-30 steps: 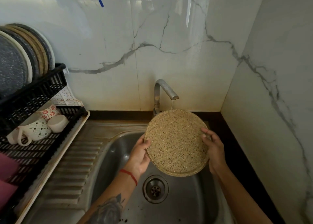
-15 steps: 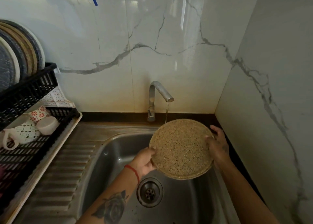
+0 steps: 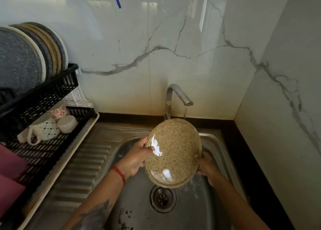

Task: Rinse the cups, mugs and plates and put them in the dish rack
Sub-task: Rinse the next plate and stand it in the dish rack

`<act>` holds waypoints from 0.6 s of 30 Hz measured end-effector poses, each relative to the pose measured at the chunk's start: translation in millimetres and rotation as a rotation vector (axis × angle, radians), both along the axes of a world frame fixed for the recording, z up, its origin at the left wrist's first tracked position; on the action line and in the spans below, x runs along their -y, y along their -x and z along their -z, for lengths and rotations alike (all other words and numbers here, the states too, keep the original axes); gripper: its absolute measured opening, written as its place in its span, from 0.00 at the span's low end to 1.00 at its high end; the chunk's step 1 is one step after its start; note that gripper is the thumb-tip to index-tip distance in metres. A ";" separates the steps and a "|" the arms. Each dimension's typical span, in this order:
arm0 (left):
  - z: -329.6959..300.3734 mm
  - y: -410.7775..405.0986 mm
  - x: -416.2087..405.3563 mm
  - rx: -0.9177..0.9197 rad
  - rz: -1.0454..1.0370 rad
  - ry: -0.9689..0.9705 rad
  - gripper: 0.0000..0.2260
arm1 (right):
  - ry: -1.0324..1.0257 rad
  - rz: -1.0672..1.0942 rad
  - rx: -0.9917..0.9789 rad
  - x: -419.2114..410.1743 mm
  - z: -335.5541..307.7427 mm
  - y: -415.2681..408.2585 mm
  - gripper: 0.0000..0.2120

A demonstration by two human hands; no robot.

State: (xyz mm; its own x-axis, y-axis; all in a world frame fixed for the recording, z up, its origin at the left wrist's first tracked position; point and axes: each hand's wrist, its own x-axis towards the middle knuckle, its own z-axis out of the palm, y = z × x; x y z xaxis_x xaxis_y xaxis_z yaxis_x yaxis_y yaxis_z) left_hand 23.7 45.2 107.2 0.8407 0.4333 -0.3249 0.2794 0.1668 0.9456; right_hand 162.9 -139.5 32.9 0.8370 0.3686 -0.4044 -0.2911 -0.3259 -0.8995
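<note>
The left hand grips the left rim of a speckled tan plate, thumb over the wet face and fingers curled behind. The right hand holds the lower right rim from behind; most of it is hidden by the plate, so its exact finger position cannot be told, though it clearly supports the edge. The plate is tilted over the sink, its upper edge just under the thin stream from the tap, and water runs off its lower edge toward the drain.

To rinse well, the person should probably turn the plate by its rim so the narrow stream sweeps the whole face and the back, keeping the tilt so runoff falls into the basin. The wet glaze looks slippery, so a firm two-handed hold seems wise. The black dish rack stands to the left, already carrying upright plates above and mugs below.
</note>
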 end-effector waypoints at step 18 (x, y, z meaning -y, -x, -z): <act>57.2 58.9 -40.3 0.133 -0.507 0.127 0.13 | 0.396 -0.399 0.773 -170.6 -56.7 -62.2 0.19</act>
State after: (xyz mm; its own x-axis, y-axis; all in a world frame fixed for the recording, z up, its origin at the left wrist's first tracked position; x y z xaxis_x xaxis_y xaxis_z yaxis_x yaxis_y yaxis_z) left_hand -35.3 85.5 50.0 0.5737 0.7598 -0.3060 0.0134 0.3649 0.9310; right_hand 225.1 31.1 89.6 0.7668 0.6398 0.0511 0.5359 -0.5943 -0.5997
